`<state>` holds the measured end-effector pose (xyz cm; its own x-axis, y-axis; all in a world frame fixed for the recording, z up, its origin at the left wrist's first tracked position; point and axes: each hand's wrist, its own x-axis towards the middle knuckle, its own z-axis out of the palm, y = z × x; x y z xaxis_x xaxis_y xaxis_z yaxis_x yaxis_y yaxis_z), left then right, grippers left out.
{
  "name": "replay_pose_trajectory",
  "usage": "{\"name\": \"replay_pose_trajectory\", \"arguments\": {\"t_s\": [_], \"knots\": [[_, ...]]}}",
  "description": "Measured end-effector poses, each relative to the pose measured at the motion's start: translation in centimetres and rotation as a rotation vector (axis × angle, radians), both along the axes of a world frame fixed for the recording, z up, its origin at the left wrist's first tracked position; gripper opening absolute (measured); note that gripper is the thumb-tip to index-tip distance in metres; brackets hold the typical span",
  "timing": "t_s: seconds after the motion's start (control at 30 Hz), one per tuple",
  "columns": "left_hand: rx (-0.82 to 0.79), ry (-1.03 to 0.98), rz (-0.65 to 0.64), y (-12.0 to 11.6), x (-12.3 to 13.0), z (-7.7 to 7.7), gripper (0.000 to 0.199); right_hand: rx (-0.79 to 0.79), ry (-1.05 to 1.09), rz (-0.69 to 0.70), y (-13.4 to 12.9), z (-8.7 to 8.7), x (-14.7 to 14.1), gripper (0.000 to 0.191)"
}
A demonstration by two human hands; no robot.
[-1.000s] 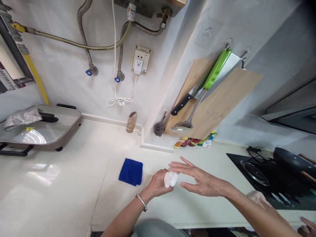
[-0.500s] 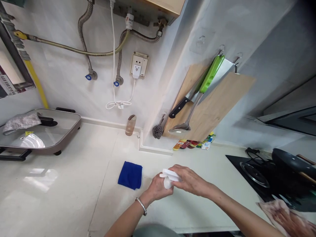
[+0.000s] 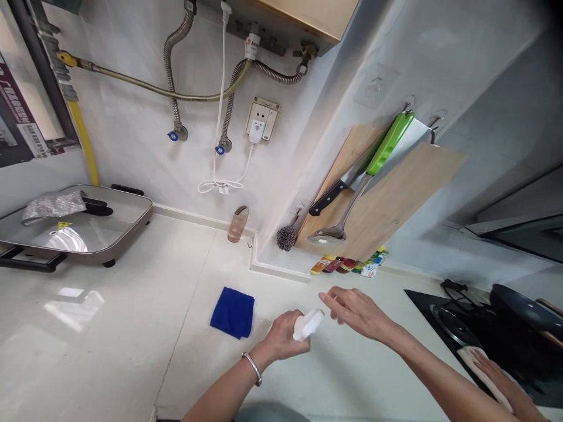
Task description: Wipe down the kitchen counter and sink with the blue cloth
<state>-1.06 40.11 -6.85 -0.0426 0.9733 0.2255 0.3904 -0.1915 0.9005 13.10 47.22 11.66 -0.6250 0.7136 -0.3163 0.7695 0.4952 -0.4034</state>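
Observation:
My left hand [image 3: 284, 338], with a silver bangle at the wrist, is wrapped round a white spray bottle [image 3: 308, 324] above the counter. Only the white top of the bottle shows clearly; its body is hidden by the fingers. Just right of the bottle and apart from it, my right hand [image 3: 352, 310] is raised, its fingers loosely bent and somewhat apart, with nothing in them. A folded blue cloth [image 3: 233, 312] lies on the counter to the left of my left hand.
An electric pan [image 3: 103, 234] with a glass lid stands at the left. Cutting boards [image 3: 396, 205], a knife and a green-handled ladle hang on the wall. At the right, another person's hand [image 3: 501, 375] rests on a pale cloth by the black stove [image 3: 435, 305].
My right hand has let go of the white bottle and moved off to the right. The other person's hand and cloth have moved up onto the stove's edge. The view has shifted slightly.

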Motion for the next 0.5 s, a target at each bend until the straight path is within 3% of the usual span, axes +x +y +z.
{"name": "replay_pose_trajectory", "arguments": {"t_s": [0.07,0.13,0.17,0.23,0.3,0.4,0.5], "knots": [[0.007,0.008,0.048,0.0,0.5,-0.3,0.021,-0.26,-0.032,-0.064,0.0,-0.6,0.2,0.068],[0.001,-0.003,0.05,0.0,0.5,-0.5,0.025,-0.515,0.085,0.015,-0.3,-1.6,0.9,0.063],[0.002,-0.014,0.033,0.0,0.4,-0.5,0.026,-0.565,0.161,0.056,-0.5,-2.2,1.3,0.057],[0.004,-0.04,-0.017,0.0,-0.1,-0.4,0.026,-0.485,0.291,0.088,-1.1,-3.8,2.0,0.046],[-0.01,-0.082,-0.093,-0.1,-0.8,0.0,0.024,-0.287,0.377,0.026,-2.1,-6.0,2.1,0.044],[-0.04,-0.146,-0.213,0.1,-1.8,0.7,0.025,-0.039,0.563,-0.158,-3.8,-9.8,0.8,0.045],[-0.048,-0.133,-0.24,0.4,-2.4,1.4,0.031,0.025,0.772,-0.367,-4.8,-12.8,-1.1,0.046]]}}
